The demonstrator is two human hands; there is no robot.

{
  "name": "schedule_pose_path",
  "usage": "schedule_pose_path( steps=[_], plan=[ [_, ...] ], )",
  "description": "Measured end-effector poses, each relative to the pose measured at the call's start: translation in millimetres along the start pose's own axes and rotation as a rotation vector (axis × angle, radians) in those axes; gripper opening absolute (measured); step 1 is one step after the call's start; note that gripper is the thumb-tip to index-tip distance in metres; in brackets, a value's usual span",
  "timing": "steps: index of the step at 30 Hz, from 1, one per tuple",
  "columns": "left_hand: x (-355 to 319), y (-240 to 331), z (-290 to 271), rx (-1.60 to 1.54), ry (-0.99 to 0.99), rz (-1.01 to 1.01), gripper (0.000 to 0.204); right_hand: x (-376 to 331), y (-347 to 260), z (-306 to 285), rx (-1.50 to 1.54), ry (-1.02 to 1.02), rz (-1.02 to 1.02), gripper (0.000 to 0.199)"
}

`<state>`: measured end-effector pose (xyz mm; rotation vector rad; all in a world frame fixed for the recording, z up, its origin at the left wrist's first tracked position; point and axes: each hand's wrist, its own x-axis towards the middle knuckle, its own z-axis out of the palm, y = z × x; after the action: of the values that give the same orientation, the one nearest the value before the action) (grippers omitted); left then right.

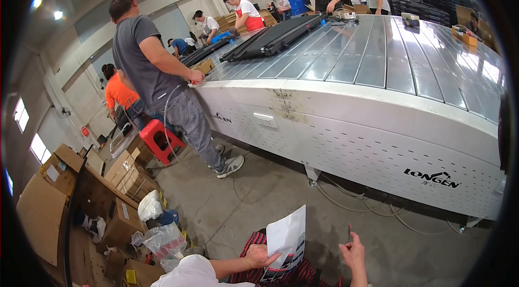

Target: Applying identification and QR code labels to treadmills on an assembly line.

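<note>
White sheet (285, 233) pinched left, the hands (260, 257) are apart.

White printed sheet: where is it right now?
In the head view, the white printed sheet is at bottom centre, held in the left hand, with the right hand apart, to its right.

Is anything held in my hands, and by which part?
Left hand holds a white sheet by its left edge; for the right hand, I cannot tell.

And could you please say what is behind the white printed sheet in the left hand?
Around the white printed sheet, red-black striped fabric and grey concrete floor show; anything directly behind is covered.
</note>
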<state>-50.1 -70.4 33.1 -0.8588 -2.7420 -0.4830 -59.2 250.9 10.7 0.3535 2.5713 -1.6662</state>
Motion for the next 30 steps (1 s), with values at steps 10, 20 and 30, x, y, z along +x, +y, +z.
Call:
schedule_pose_path(
  steps=[10,20,30],
  plan=[
    [-1,-3,-1,-0.013,-0.005,0.0,0.026,7,-3,4,-0.018,-0.011,0.015,0.054],
    [-5,-6,-3,-0.006,-0.019,-0.022,0.026,13,3,11,-0.024,-0.026,0.011,0.054],
    [-4,-4,-9,0.003,-0.021,-0.036,0.024,16,-2,13,-0.036,-0.028,0.017,0.053]
  ],
)
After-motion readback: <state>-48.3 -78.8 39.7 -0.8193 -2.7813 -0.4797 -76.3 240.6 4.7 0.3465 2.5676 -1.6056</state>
